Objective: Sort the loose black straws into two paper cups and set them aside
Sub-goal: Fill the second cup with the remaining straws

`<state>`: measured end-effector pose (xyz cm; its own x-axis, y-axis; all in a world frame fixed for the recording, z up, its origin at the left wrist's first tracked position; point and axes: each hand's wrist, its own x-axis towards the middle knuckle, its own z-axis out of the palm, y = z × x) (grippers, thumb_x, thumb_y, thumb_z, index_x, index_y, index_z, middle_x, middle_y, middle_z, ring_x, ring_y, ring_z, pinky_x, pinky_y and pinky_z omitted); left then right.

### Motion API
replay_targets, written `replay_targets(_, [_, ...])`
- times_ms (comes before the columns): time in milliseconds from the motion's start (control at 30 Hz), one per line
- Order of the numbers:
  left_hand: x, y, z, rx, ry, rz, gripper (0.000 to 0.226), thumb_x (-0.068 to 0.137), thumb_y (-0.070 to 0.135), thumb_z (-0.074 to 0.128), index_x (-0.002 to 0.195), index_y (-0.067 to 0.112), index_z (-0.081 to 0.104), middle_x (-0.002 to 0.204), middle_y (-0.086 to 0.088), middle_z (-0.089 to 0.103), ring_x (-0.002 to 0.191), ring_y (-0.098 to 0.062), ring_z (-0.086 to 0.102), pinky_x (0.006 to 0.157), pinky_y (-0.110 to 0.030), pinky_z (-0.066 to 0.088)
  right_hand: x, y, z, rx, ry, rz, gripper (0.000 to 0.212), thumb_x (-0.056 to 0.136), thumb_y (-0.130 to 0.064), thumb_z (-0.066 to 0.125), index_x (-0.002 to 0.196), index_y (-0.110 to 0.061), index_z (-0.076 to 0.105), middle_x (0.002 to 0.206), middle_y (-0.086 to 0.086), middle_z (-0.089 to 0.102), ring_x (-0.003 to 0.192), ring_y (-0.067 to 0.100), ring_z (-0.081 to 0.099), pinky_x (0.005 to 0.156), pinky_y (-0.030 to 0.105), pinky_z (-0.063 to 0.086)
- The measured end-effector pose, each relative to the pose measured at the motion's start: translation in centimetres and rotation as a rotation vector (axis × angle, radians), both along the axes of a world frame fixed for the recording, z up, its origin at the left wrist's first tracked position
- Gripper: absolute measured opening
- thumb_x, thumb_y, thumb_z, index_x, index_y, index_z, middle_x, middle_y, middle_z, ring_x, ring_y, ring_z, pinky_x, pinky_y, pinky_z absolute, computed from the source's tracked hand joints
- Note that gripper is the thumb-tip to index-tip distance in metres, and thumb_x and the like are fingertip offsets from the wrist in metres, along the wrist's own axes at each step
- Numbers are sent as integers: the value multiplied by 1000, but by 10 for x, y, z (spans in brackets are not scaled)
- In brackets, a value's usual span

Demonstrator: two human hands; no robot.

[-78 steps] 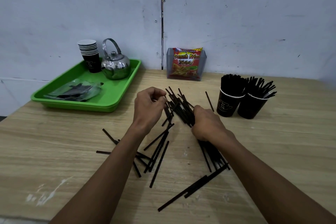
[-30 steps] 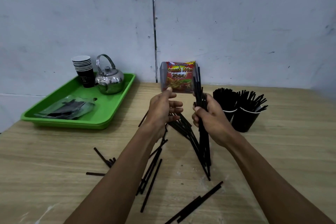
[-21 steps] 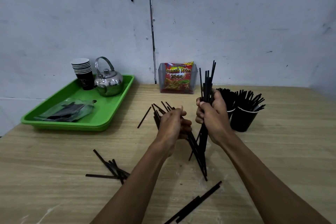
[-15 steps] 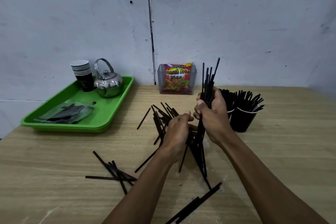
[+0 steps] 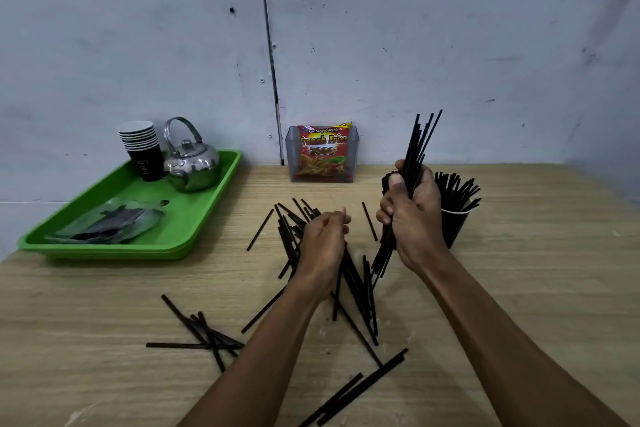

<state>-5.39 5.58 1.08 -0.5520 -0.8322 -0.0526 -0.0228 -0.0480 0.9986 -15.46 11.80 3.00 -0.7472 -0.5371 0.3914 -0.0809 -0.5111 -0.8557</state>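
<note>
A person's right hand (image 5: pixel 414 218) clenches a bundle (image 5: pixel 417 149) of black straws, held nearly upright above a wooden table (image 5: pixel 536 288), the tips fanning out above the fist and the lower ends poking out below it. The left hand (image 5: pixel 323 239) hovers low over the heap of loose straws (image 5: pixel 294 229) at mid-table with its fingers curled in; whether it has any straw in its grasp cannot be told.

More straws lie scattered nearer the camera: a small crossed pile (image 5: pixel 204 336) at left, several long ones (image 5: pixel 360 302) running under the left forearm, and a pair (image 5: pixel 360 388) at the lower edge.

Behind the right hand stands a black paper cup (image 5: pixel 455 225), packed with upright straws that splay over its white rim. A second cup (image 5: pixel 386 184) is almost wholly hidden by the fist; only a dark clump of straw tops shows at its left.

At far left, a green tray (image 5: pixel 194 218) holds a stack of black paper cups (image 5: pixel 142 149) with white rims, a steel kettle (image 5: pixel 192 163) just beside the stack, and a clear plastic bag (image 5: pixel 107 225) with dark contents lying flat toward the tray's near end.

Against the grey wall (image 5: pixel 138 45), a clear holder (image 5: pixel 322 154) contains a red snack packet (image 5: pixel 323 149) printed "French Fries".
</note>
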Motion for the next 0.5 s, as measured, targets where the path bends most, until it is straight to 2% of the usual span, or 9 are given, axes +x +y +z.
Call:
replay_targets(67, [-2,-1,5,-69,7,14,31,101,33,47,99,10,68,96,-2,65,90,-12,57,73,-25,40,-3,5,2,0,0,-4,14,104,-8,41,99,-20,46,64,-8,41,47,6,33,43,21,30])
replay_targets(200, [-9,4,18,-175,67,5,35,99,31,50,97,0,68,89,-7,60,84,-14,54,73,-29,43,-11,19,1,38,113,-63,13,104,-13,43,93,-21,43,65,-6,40,48,6,34,43,22,30])
replay_targets(267, [-14,9,22,-192,80,-10,31,99,30,50,93,7,70,90,-1,66,85,-10,59,76,-30,46,-16,28,-2,76,200,-125,12,103,-18,47,93,-22,44,64,-5,41,48,8,36,44,24,32])
replay_targets(333, [-18,15,24,-183,93,-12,25,99,28,50,90,17,70,89,6,69,89,-4,62,77,-29,47,-20,36,-5,118,300,-197,12,101,-25,51,91,-24,45,68,-2,44,54,15,41,51,31,36])
replay_targets(400, [-20,20,25,-171,104,-9,24,100,26,50,93,17,71,90,6,69,91,-5,64,77,-28,49,-20,42,-7,139,390,-269,13,98,-30,56,90,-27,46,72,-5,49,61,17,46,59,36,41])
replay_targets(467, [-22,23,24,-169,101,-4,25,100,25,49,93,15,71,90,1,69,92,-12,65,79,-31,50,-19,44,-9,120,463,-327,14,96,-31,60,90,-25,48,71,-12,55,61,9,52,59,31,44])
replay_targets(500, [-22,25,23,-171,100,-1,25,100,25,49,93,15,71,91,-2,70,93,-15,65,79,-33,51,-18,45,-11,119,501,-359,16,94,-31,62,90,-21,49,70,-14,57,61,2,53,59,24,44])
